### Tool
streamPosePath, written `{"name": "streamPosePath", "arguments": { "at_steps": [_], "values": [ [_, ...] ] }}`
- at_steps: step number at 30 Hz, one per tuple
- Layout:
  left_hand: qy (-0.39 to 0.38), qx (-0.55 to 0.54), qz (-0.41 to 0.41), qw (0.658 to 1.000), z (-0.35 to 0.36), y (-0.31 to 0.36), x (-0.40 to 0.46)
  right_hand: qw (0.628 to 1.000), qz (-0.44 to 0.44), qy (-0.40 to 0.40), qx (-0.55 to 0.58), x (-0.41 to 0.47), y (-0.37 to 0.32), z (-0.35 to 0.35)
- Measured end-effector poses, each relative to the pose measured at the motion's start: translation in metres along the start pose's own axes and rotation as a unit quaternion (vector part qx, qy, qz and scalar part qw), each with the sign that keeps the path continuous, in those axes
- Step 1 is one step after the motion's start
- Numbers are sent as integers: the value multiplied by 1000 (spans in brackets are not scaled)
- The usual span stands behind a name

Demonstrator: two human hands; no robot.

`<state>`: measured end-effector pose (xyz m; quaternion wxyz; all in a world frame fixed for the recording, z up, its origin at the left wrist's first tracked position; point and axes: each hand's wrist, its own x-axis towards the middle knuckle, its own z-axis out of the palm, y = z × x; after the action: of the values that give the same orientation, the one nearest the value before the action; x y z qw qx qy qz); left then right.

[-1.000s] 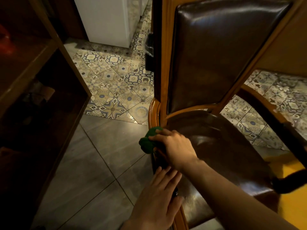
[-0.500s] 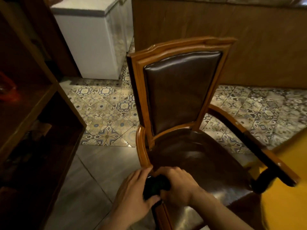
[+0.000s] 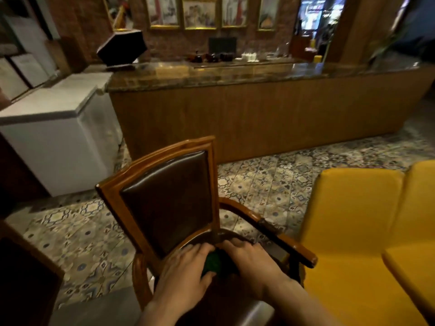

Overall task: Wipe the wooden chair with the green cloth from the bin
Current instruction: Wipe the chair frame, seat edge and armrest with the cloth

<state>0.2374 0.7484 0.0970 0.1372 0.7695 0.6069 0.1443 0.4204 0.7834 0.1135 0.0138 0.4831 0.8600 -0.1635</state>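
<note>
The wooden chair (image 3: 150, 161) stands in front of me, with an orange-brown frame, a dark leather back and a dark seat. Both my hands are over the seat, side by side. The green cloth (image 3: 212, 263) is bunched between them, only a small dark green patch showing. My left hand (image 3: 184, 276) presses on its left side with the thumb under it. My right hand (image 3: 253, 262) covers its right side with fingers curled. The chair's right armrest (image 3: 277, 236) runs beside my right wrist.
Yellow padded seats (image 3: 353, 231) stand close on the right. A long wooden counter (image 3: 259, 118) with a stone top crosses the back. White chest freezers (image 3: 54, 142) are at the left. A dark wooden shelf edge (image 3: 26, 274) is at the lower left. Patterned tiles cover the floor.
My view has lifted from the chair's left edge to the whole room. The cloth moved from the seat's left rim to the seat middle, and my left hand joined my right hand on it.
</note>
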Motion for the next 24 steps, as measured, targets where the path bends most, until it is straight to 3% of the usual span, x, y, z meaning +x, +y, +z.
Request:
{"name": "streamPosePath", "arguments": {
  "at_steps": [4, 12, 24],
  "values": [
    [44, 47, 46, 997, -26, 35, 34, 996, 19, 87, -9, -17, 18, -40],
    [39, 66, 115, 990, -26, 34, 123, 979, 75, 187, -8, 19, 57, -55],
    [-102, 7, 269, 958, 80, -65, 310, 938, 303, 158, 49, 168, 127, 30]
  ]
}}
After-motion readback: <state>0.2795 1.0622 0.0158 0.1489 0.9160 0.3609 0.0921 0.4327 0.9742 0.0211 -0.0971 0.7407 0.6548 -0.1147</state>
